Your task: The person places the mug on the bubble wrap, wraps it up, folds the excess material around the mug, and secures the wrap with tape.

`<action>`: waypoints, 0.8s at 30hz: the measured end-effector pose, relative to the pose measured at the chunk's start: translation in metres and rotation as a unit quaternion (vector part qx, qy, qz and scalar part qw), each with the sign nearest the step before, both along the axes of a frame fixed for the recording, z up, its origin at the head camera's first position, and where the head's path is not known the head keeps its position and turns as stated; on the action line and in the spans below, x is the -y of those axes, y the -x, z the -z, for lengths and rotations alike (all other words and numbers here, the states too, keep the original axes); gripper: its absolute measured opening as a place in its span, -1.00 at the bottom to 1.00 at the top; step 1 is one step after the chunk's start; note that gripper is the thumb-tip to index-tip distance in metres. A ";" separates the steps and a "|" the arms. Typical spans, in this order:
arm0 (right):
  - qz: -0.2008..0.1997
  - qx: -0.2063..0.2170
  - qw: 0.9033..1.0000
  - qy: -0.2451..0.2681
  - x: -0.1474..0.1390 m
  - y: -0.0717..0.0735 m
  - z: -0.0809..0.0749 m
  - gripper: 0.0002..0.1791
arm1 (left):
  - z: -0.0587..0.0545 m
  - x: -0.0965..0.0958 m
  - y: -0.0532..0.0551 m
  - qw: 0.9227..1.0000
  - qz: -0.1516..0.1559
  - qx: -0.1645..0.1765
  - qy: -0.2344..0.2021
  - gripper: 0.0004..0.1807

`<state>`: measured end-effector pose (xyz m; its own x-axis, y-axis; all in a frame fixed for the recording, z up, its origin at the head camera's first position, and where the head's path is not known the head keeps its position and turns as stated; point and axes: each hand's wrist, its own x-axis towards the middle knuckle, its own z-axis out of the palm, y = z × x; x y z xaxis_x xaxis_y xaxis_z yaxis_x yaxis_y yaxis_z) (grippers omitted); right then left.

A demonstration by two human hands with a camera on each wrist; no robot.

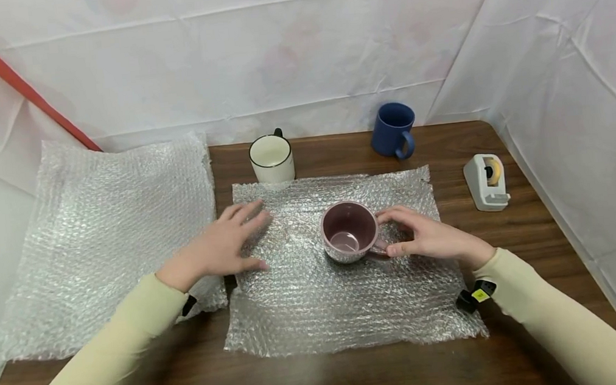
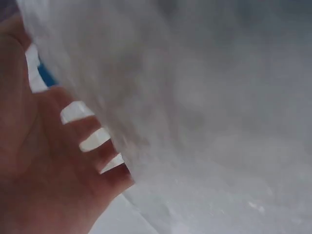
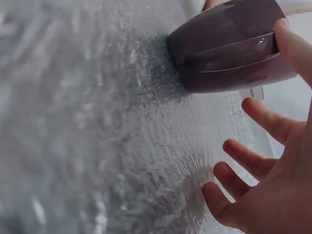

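The glossy mauve-purple ceramic mug (image 1: pixel 349 232) stands upright on a sheet of clear bubble wrap (image 1: pixel 318 314), a little right of the sheet's middle, its handle (image 3: pixel 234 53) toward your right hand (image 1: pixel 427 237). That hand is loose, thumb and fingers spread around the handle without closing on it; you can't tell for certain whether the thumb touches the mug. Your left hand (image 1: pixel 221 246) is also unclenched and holds nothing, its fingers spread over the left edge of the same sheet, well apart from the mug.

Just beyond the sheet's far edge, to your left, you have a cream-white mug with a black rim and black handle (image 1: pixel 273 157). Farther right stands a plain blue mug (image 1: pixel 392 130), near the back edge of the dark brown wooden table (image 1: pixel 329 377). A white tape dispenser with a yellow roll (image 1: pixel 485 183) sits on your right. On your left lies a second bubble-wrap sheet (image 1: pixel 113 234). White cloth (image 1: pixel 274 55) hangs behind the table.
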<state>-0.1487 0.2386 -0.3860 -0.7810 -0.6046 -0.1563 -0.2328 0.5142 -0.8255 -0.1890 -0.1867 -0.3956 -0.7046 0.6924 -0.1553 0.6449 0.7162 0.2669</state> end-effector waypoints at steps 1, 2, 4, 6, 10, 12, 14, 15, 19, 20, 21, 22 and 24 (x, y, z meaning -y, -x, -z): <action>0.000 0.002 1.000 -0.004 -0.001 0.000 0.001 -0.47 | -0.001 0.002 0.004 1.000 -0.016 -0.015 -0.012 0.13; -0.001 0.006 1.000 -0.005 -0.001 0.001 0.001 -0.45 | -0.002 0.004 0.008 0.999 -0.036 -0.026 -0.027 0.09; -0.006 0.016 1.000 -0.009 -0.002 0.002 0.002 -0.43 | -0.005 0.006 0.016 0.994 -0.088 -0.036 -0.055 0.03; -0.011 0.028 0.999 -0.012 -0.003 0.005 0.002 -0.39 | -0.008 0.007 0.022 0.986 -0.143 -0.019 -0.085 0.00; -0.023 0.059 0.997 -0.035 -0.005 0.010 -0.001 -0.31 | -0.011 0.010 0.033 0.954 -0.237 0.093 -0.156 -0.04; -0.037 0.070 0.996 -0.042 -0.003 0.014 -0.003 -0.29 | -0.011 0.012 0.036 0.932 -0.271 0.149 -0.191 -0.07; -0.052 0.076 0.995 -0.048 -0.001 0.017 -0.004 -0.29 | -0.011 0.014 0.037 0.911 -0.294 0.185 -0.223 -0.13; -0.060 0.076 0.994 -0.049 0.000 0.018 -0.005 -0.29 | -0.011 0.014 0.036 0.903 -0.301 0.194 -0.236 -0.16; -0.085 0.084 0.991 -0.063 0.002 0.022 -0.009 -0.27 | -0.016 0.013 0.034 0.902 -0.297 0.177 -0.258 -0.45; -0.089 0.087 0.990 -0.070 0.002 0.023 -0.010 -0.25 | -0.018 0.011 0.033 0.905 -0.291 0.168 -0.263 -0.54; -0.092 0.087 0.989 -0.078 0.002 0.024 -0.011 -0.23 | -0.021 0.009 0.032 0.906 -0.286 0.161 -0.267 -0.60; -0.096 0.085 0.988 -0.087 0.001 0.024 -0.013 -0.21 | -0.024 0.007 0.031 0.908 -0.280 0.156 -0.271 -0.66; -0.101 0.083 0.986 -0.102 0.000 0.026 -0.015 -0.19 | -0.033 0.001 0.029 0.905 -0.274 0.157 -0.285 -0.69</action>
<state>-0.1745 0.2382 -0.3714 -0.6010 -0.6880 -0.4067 -0.2178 0.6306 -0.7449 -0.2182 -0.1875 -0.3626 -0.9495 0.2833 -0.1347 0.0631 0.5932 0.8026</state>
